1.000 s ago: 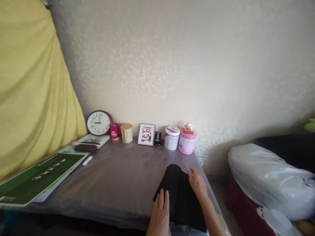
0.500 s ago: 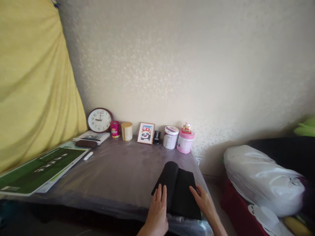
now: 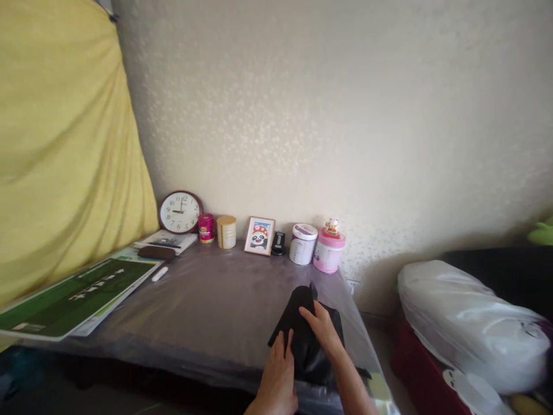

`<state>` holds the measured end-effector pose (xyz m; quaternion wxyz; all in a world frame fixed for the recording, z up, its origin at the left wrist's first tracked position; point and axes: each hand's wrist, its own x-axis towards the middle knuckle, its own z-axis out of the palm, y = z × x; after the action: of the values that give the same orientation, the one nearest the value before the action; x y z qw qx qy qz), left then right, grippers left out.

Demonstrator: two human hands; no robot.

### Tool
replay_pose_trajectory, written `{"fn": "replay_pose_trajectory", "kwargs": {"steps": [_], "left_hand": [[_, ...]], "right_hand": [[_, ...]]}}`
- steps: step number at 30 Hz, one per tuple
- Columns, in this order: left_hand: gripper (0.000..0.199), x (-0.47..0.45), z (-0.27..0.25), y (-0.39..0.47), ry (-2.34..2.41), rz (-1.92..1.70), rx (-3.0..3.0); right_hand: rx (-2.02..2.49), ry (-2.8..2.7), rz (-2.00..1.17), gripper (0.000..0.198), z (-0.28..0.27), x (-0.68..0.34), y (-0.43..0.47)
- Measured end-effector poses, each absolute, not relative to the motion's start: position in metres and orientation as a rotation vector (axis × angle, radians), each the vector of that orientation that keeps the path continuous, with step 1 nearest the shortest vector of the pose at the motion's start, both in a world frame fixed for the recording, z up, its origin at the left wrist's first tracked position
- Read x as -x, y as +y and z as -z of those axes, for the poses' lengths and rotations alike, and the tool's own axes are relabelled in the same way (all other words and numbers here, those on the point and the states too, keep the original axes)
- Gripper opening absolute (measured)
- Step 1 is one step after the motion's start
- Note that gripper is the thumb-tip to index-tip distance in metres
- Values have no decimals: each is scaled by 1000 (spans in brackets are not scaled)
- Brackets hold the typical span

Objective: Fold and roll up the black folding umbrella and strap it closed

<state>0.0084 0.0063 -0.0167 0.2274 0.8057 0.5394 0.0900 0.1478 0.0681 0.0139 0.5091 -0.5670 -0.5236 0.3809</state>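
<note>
A folded black cloth (image 3: 305, 340) lies near the front right corner of the worktop (image 3: 216, 305), which is covered with a clear plastic sheet. Its long axis runs from the near edge away toward the wall, leaning a little left at the far end, where a rolled or doubled edge rises to a small peak.

Along the wall behind it stand a round clock (image 3: 180, 212), a small red tin (image 3: 206, 227), a yellow tin (image 3: 226, 231), a framed panda picture (image 3: 259, 236), a small black gadget (image 3: 279, 243), a white tub (image 3: 303, 244) and a pink tub (image 3: 329, 251) with a little figurine on top. To the left lie a green printed board (image 3: 78, 294), a white marker (image 3: 159, 274), a dark case (image 3: 156, 252) and a booklet beneath it. A yellow curtain (image 3: 60, 161) hangs on the left; off the worktop to the right sits a bulging white plastic bag (image 3: 466, 323). Nothing stands between the hands and the cloth.

The left hand (image 3: 279, 377) lies flat on the cloth's near left part, fingers (image 3: 285, 344) straight and close together, pressing down and gripping nothing. The right hand (image 3: 322, 329) reaches across the middle of the cloth, its fingers (image 3: 307, 314) curled on the raised fold near the far end; whether they pinch the fabric or merely rest on it I cannot tell.
</note>
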Motion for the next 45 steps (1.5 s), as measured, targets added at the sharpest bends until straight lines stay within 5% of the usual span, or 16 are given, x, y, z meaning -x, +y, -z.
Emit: {"fn": "replay_pose_trajectory", "kwargs": {"steps": [9, 13, 19, 36, 45], "left_hand": [[80, 6, 23, 7, 1420, -244, -2293], [73, 22, 27, 4, 1390, -275, -2310], [57, 22, 25, 4, 1455, -579, -2369], [79, -2, 31, 16, 1392, -437, -2340], [87, -8, 10, 15, 1428, -149, -2242]], "right_hand": [[1783, -1509, -604, 31, 4, -135, 88], [1821, -1526, -683, 45, 3, -132, 89], [1621, -1769, -857, 35, -12, -124, 76], [1179, -2159, -293, 30, 1, -138, 67], [1346, -2205, -182, 33, 9, -151, 105]]}}
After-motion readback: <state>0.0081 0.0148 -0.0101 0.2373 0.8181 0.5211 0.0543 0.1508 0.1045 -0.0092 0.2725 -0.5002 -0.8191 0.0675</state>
